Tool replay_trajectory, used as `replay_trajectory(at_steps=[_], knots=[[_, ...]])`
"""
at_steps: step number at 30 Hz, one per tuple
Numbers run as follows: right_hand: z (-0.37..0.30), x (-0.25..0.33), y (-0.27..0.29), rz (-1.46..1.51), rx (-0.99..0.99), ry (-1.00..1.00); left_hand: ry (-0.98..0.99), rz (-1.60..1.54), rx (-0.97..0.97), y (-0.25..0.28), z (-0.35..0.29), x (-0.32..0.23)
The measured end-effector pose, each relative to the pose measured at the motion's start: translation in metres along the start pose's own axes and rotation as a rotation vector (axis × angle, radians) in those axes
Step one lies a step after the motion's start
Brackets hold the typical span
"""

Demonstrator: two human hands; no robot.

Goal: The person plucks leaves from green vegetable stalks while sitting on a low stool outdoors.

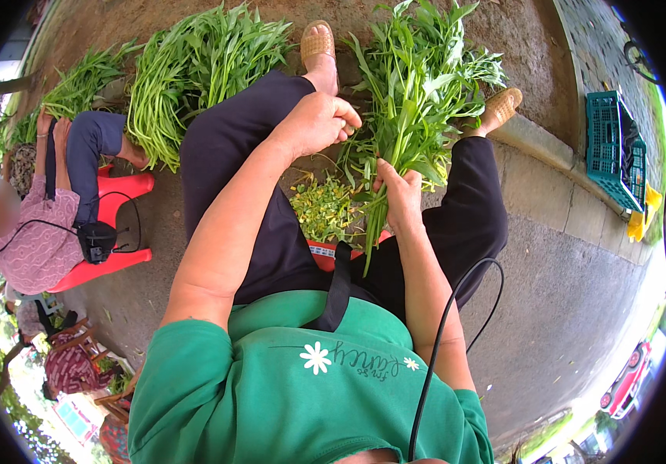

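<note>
One long bundle of green, leafy, thin-stemmed vegetables (414, 108) is gripped low on its stems by the right hand (401, 195), with pale bare ends trailing below the fist. The left hand (323, 125) is held just to the left of the bundle, its fingers partly curled; whether anything small is pinched there cannot be told. The step in hand is judged to be the picking over and trimming of the stems. For the next move, a steady right-hand grip seems to be called for, with poor leaves plucked away by the left.

One low pile of yellow and green leaf scraps (321, 207) is seen to the left of the bundle's stem ends. Two woven tan sandals (319, 42) are worn, one on either side of the bundle. Farther to its left, two heaps are counted: one large heap of green leafy stems (201, 69) and one smaller green heap (85, 81); single stems overlap too much to be counted. Well left of the bundle, one co-worker in a pink patterned top (43, 243) is seated on one red plastic stool (116, 261). Well to its right, at least one teal plastic crate (605, 131) is seen.
</note>
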State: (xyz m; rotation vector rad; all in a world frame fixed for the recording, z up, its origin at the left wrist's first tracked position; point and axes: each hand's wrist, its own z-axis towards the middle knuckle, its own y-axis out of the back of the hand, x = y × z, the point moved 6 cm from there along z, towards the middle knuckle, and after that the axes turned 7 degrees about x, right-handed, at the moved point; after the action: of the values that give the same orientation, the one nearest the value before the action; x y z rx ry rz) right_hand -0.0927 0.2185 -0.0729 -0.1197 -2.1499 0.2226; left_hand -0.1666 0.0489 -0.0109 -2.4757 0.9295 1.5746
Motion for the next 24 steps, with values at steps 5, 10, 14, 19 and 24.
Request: replay_trajectory(at_steps=[5,10,14,19,24], knots=[[0.000,0.001,-0.001,0.045,0.005,0.020,0.035,0.126,0.097,-0.003,-0.003,0.005],[0.000,0.003,0.000,0.049,-0.030,0.056,0.009,0.399,0.204,-0.011,-0.002,0.003],[0.000,0.000,0.000,0.083,-0.040,0.020,0.044,0.602,0.297,-0.020,-0.005,0.005],[0.001,0.002,0.000,0.056,-0.002,0.047,0.090,0.698,0.325,-0.023,-0.005,0.014],[0.001,-0.001,0.002,0.031,0.004,-0.002,0.005,0.662,0.178,-0.020,-0.005,-0.007]])
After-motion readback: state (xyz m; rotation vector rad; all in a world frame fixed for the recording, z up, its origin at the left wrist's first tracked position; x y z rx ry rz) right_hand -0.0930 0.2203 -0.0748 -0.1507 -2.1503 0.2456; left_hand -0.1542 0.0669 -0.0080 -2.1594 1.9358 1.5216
